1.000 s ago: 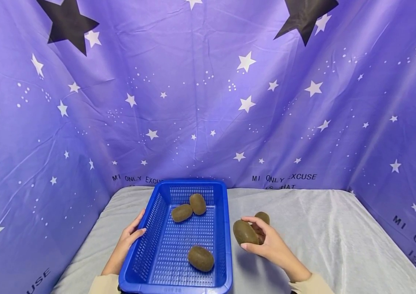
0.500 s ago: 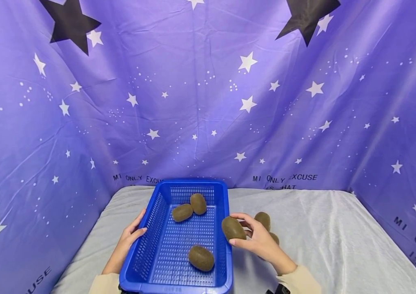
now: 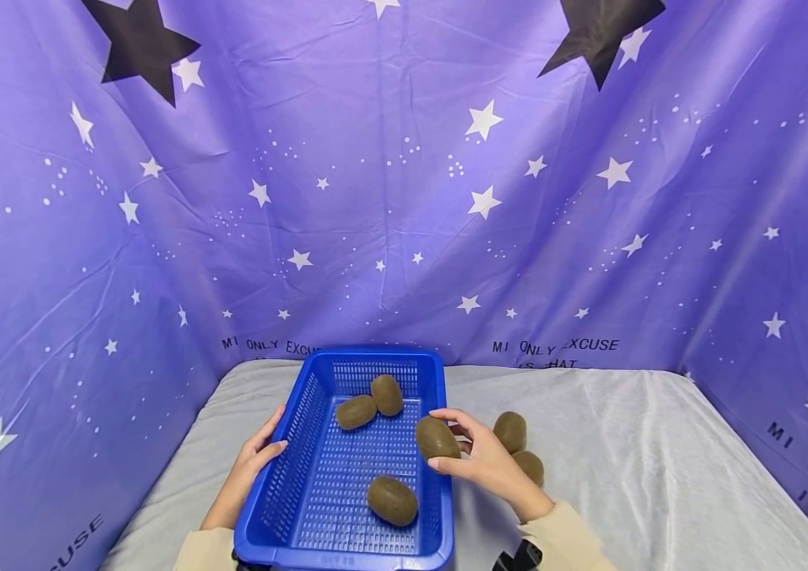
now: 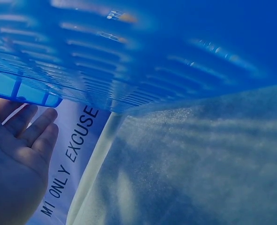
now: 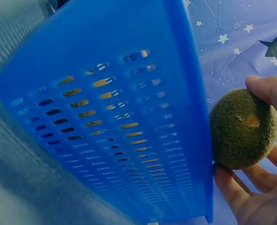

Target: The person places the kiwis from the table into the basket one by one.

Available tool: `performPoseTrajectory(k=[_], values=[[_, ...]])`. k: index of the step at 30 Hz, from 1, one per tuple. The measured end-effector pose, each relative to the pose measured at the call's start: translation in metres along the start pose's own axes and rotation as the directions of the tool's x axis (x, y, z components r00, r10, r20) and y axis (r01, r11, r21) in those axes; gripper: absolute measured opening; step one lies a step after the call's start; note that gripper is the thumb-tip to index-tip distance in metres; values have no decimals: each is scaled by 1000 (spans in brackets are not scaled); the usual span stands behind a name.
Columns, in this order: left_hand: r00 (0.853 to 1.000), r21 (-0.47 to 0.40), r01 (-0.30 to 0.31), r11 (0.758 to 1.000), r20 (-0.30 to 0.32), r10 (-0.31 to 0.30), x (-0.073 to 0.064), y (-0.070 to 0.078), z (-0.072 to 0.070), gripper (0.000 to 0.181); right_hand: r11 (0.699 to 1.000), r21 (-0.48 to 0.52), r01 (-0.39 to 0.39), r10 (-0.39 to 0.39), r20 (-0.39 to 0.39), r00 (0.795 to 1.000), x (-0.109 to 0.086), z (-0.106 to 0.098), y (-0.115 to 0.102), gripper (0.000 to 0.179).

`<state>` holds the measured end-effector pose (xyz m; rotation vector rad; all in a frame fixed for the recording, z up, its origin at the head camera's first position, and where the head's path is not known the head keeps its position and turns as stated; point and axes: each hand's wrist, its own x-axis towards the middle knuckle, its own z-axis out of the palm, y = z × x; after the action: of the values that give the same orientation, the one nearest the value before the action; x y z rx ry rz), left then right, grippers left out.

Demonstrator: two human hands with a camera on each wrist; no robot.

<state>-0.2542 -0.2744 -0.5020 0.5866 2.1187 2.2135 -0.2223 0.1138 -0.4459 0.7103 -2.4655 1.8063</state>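
A blue plastic basket (image 3: 254, 507) with slotted walls holds two kiwis touching each other, a left kiwi (image 3: 356, 412) and a right kiwi (image 3: 387, 395), plus a near kiwi (image 3: 392, 500). My left hand (image 3: 245, 468) grips its left rim, thumb over the edge. In the left wrist view the left hand's fingers (image 4: 37, 129) reach up under the rim. My right hand (image 3: 485, 460) pinches a fuzzy brown kiwi (image 3: 437, 438) over the right rim. In the right wrist view this held kiwi (image 5: 244, 129) appears beside the basket's rim, with thumb above and fingers below.
Two more kiwis lie on the grey cloth right of the basket: a farther kiwi (image 3: 511, 431) and a nearer kiwi (image 3: 530, 466), partly behind my right hand. Purple star-printed curtains (image 3: 404, 198) enclose the table's back and sides.
My right hand has carried its kiwi leftward from beside the basket to over the right rim, uncovering the two kiwis on the cloth. My left hand stays at the left rim.
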Motion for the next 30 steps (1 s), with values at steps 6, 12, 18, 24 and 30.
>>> performPoseTrajectory(k=[6,12,18,24,30], values=[[1000,15,5,1000,-4,-5,0,-1,0,62,999,2,49,-49,7,999,6,4,0,58],[999,18,-35,999,12,35,1,-2,-1,62,998,-11,57,-57,13,998,11,9,-3,60],[1000,11,5,1000,-6,-5,-1,-2,0,62,999,-37,38,-37,30,999,14,14,-4,61],[998,14,56,998,-17,-56,-2,1,1,62,998,-49,46,-44,40,998,16,20,-4,59],[996,13,85,996,-24,-85,-2,2,1,62,996,-53,67,-65,46,997,18,24,-12,58]])
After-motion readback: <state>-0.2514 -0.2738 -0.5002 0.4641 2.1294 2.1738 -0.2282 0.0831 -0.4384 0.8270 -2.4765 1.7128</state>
